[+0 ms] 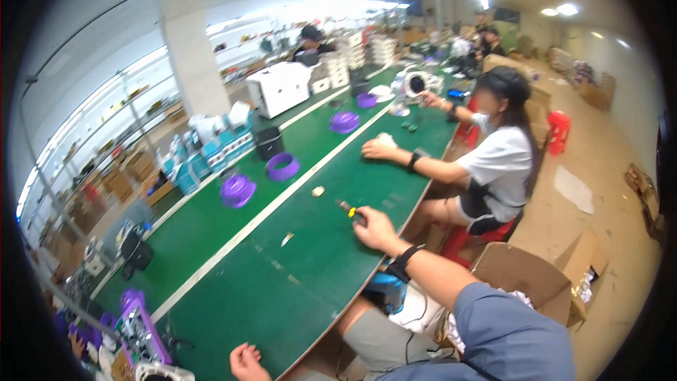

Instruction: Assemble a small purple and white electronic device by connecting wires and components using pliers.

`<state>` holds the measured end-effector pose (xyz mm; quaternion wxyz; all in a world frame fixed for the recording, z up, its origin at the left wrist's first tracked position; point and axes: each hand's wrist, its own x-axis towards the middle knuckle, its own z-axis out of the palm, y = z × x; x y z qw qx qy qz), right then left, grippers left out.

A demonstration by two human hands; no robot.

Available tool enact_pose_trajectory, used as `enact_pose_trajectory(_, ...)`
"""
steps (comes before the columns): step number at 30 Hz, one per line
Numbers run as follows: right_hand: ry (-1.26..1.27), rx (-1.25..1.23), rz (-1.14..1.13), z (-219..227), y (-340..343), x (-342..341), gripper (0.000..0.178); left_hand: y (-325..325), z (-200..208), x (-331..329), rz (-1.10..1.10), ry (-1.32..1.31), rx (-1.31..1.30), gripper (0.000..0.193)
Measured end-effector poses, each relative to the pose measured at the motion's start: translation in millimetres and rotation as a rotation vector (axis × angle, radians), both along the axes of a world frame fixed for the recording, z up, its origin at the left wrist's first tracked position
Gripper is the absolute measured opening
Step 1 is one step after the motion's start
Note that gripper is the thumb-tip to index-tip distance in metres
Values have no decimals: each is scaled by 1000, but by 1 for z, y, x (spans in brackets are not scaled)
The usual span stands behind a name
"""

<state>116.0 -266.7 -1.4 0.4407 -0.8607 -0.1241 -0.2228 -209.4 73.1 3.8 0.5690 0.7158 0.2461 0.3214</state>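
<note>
My right hand [377, 229] is closed around the handle of a short black-and-yellow hand tool [349, 209]. Its thin dark tip points away to the left, over the green table [310, 247]; blur hides the exact kind. A small pale piece [318, 191] lies just beyond the tip, and a small whitish scrap [287, 239] is farther left. At the table's near edge, my left hand [247, 362] rests with loosely bent fingers and nothing visible in it.
Purple rings [283, 167] and a purple bowl-shaped part [238, 190] stand past the white strip, near a black bin [269, 143]. A co-worker [504, 148] sits to my right. Open cardboard boxes [522, 275] are beside me. A purple frame [144, 324] lies at lower left.
</note>
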Motion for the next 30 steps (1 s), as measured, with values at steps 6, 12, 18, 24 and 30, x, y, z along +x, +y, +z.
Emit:
enact_pose_trajectory(6,40,57,24,3,1,-2,34,-1,-1,-6,20,-38,9,17)
enact_pose_trajectory(12,57,1,62,6,-2,-5,35,-3,1,-3,-14,6,44,17)
enact_pose_trajectory(18,47,-37,78,1,-2,-2,36,-8,6,-1,1,27,52,16)
enact_pose_trajectory(24,45,-22,72,0,-4,-2,36,-8,0,0,2,27,45,17)
enact_pose_trajectory(30,36,-48,50,0,-3,-3,37,-10,2,0,-11,42,9,16)
